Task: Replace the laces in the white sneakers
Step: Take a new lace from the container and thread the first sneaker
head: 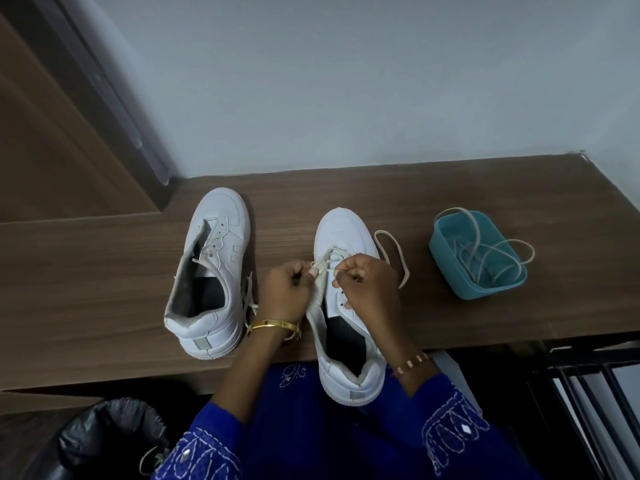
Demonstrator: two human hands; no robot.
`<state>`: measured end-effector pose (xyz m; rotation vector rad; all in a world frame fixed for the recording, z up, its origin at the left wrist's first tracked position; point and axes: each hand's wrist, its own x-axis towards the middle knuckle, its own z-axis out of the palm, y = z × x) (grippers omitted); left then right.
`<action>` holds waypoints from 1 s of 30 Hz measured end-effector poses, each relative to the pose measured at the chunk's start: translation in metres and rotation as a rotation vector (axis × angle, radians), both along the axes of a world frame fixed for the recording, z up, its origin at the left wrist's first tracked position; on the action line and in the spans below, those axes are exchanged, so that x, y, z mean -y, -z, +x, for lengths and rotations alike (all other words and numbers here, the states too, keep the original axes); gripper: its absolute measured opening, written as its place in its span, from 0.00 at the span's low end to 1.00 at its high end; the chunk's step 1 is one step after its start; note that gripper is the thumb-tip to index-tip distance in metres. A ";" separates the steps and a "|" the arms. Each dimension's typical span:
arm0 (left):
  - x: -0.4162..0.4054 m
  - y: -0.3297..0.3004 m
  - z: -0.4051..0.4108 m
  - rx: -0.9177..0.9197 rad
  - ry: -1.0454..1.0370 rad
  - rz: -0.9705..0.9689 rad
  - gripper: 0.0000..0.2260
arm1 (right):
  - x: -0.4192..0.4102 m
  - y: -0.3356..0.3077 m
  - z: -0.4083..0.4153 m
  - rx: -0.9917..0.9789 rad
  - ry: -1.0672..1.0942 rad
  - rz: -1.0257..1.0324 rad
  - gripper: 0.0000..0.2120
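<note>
My left hand [290,289] curls around the tongue [319,282] of the near sneaker [346,306], which overhangs the counter [104,271] edge. My right hand [367,282] pinches its lace [393,258]. The other sneaker [211,271] sits at nine o'clock.

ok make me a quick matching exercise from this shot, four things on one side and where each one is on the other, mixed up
Things:
1. teal container
2. left sneaker
3. right sneaker
4. gold bangle

Places:
A. heel hanging over the front edge of the wooden counter, both hands working at its eyelets
B. on the left wrist
C. far right on the counter, with loose laces in it
D. standing apart on the left, nobody touching it

Pairs: 1-C, 2-D, 3-A, 4-B
</note>
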<state>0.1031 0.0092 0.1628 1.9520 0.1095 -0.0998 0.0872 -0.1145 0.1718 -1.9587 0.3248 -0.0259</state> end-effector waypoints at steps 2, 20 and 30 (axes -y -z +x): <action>0.000 0.002 -0.001 0.030 0.000 -0.004 0.10 | 0.000 0.001 -0.001 0.003 -0.009 0.011 0.06; -0.001 0.016 -0.005 0.032 -0.076 -0.127 0.12 | 0.002 0.005 0.000 0.022 -0.011 0.075 0.07; 0.005 0.015 -0.016 0.019 -0.169 -0.322 0.15 | -0.001 0.004 -0.001 0.036 -0.043 0.117 0.09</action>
